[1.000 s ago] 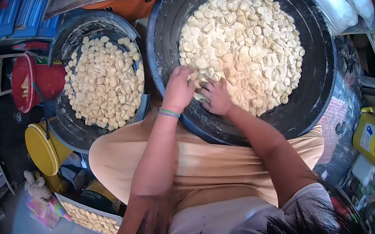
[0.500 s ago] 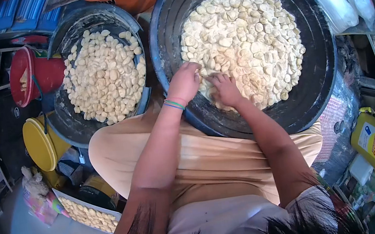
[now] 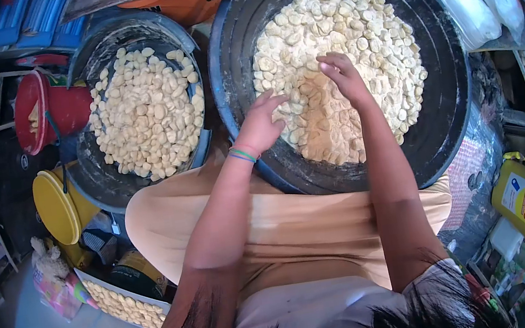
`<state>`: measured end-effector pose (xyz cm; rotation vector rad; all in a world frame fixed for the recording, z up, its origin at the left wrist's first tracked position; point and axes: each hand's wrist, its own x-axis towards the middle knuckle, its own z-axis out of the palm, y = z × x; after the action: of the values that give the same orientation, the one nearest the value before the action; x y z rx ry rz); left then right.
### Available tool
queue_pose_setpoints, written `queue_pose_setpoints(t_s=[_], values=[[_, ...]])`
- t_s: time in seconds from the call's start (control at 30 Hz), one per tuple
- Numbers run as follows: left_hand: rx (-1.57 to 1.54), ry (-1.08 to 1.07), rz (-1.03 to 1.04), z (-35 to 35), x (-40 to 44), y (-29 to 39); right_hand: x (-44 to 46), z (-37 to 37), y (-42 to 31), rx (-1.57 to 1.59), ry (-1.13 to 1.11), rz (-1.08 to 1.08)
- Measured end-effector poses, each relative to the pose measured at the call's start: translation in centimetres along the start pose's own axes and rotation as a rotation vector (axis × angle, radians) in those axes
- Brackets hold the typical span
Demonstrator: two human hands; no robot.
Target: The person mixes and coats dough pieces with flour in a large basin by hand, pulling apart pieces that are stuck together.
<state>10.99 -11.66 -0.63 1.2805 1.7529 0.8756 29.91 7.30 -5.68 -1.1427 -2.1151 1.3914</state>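
Observation:
A big black tub (image 3: 447,83) in front of me holds a heap of small, flattened, pale round pieces (image 3: 386,48), which look like floured dough. My left hand (image 3: 260,124) is at the heap's near-left edge, thumb and fingers apart, with nothing visible in it. Over the middle of the heap is my right hand (image 3: 345,79), fingers extended and thumb apart, also holding nothing that I can see. Whether either hand touches the pieces I cannot tell. To the left, a smaller dark tub (image 3: 92,156) contains rounder, plumper pale pieces (image 3: 149,112).
At the left stand a red bucket (image 3: 63,110) and a yellow bucket (image 3: 59,207). A white box (image 3: 165,306) of pale pieces lies at lower left. Filled clear plastic bags (image 3: 464,5) border the big tub's far right; a yellow container (image 3: 523,192) stands at right.
My right hand has moved up and to the right, away from my left hand, over the heap. My left hand has shifted slightly down and its fingers have spread.

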Motion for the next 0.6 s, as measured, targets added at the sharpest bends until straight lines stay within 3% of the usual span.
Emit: queue_pose_setpoints(t_s=[0.13, 0.23, 0.3, 0.37, 0.43, 0.53, 0.6], values=[[0.443, 0.175, 0.101, -1.1, 0.0, 2.1, 4.2, 3.0, 3.1, -0.675, 0.049, 0.198], [0.666, 0.377, 0.016, -2.7, 0.9, 2.3, 2.4, 10.1, 3.6, -0.946, 0.230, -0.028], [0.791, 0.503, -0.083, -3.5, 1.6, 2.6, -0.6, 11.1, -2.1, -0.757, -0.260, 0.009], [0.647, 0.481, -0.117, -3.9, 1.6, 1.5, -6.0, 12.7, -1.4, -0.827, -0.249, -0.341], [0.497, 0.464, -0.142, -4.0, 2.0, 0.4, -9.2, 10.7, 0.5, -0.621, -0.526, -0.473], [0.573, 0.497, -0.111, -3.8, 1.9, 0.2, -9.3, 5.9, 4.7, -0.741, -0.759, -0.538], [0.552, 0.506, -0.136, -3.6, 1.7, 0.1, -4.2, 3.8, 3.0, -0.928, -0.572, -0.317]])
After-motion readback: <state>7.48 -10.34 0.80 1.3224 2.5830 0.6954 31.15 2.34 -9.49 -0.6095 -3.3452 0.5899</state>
